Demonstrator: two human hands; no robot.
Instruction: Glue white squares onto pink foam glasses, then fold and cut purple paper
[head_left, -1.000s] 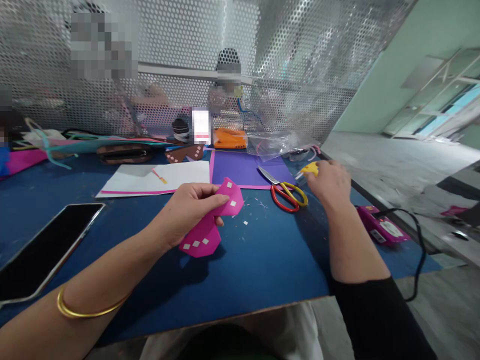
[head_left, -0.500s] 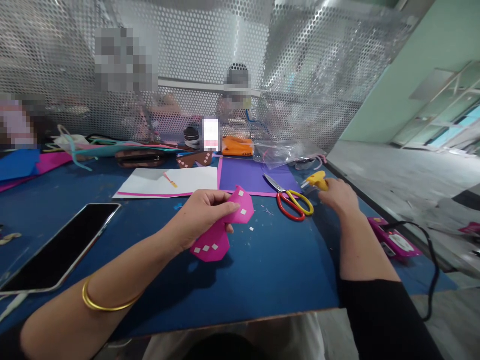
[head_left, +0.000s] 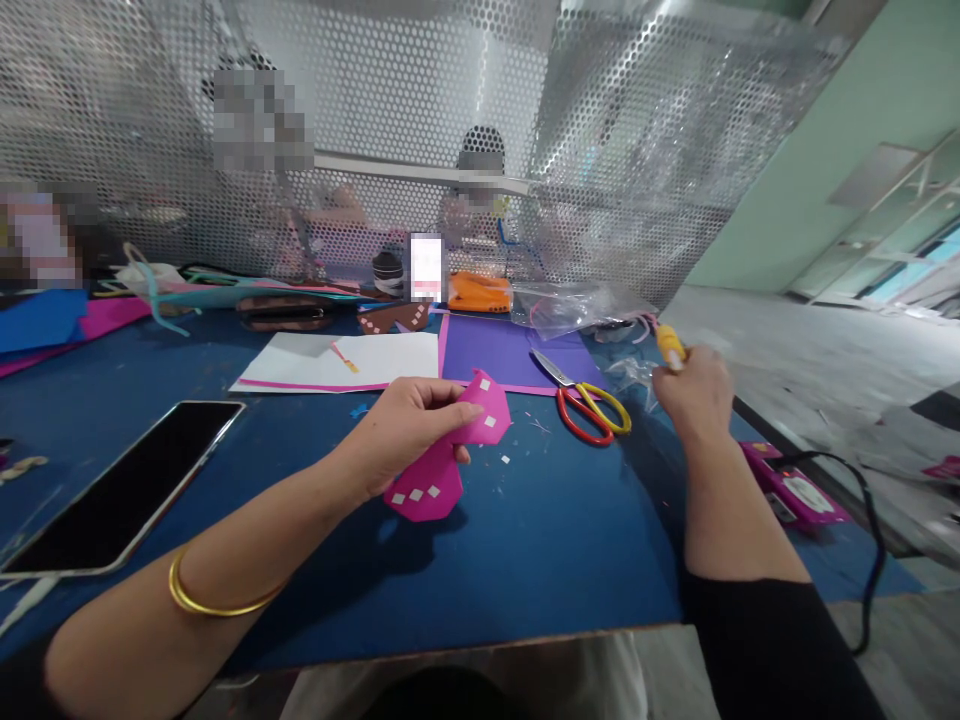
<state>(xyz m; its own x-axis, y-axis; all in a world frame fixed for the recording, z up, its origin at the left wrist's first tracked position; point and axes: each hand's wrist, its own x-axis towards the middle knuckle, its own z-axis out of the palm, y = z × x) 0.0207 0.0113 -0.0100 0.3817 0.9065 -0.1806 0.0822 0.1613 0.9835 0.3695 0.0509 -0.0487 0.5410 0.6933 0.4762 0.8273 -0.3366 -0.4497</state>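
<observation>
The pink cutout (head_left: pixel 429 474) is at mid-scene, above the table, pinched at its narrow waist between thumb and fingers of the left hand (head_left: pixel 405 425). It shows two lobes, with white squares (head_left: pixel 415 495) set along them. Assessment: light, thin and bendable, not slippery, liable to crease at the waist; best held there or by plain edges, off the squares. At right, the fingers of the right hand (head_left: pixel 697 395) are curled around a yellow tool (head_left: pixel 670 344), their far side hidden. Just left of that hand lie scissors (head_left: pixel 571 386), blades partly over a purple sheet (head_left: pixel 499 350). A white sheet (head_left: pixel 307 358) lies to its left; a phone (head_left: pixel 124 485) is at near left, a pink box (head_left: pixel 799 492) with a black cord (head_left: pixel 874 560) at right. The table (head_left: pixel 562 540) is blue, flat and scuffed, with small scraps near the scissors. Along the far side stands a perforated screen (head_left: pixel 405 110), people behind it, blurred. Beyond, at right: green wall (head_left: pixel 780 215), grey floor (head_left: pixel 757 340).
</observation>
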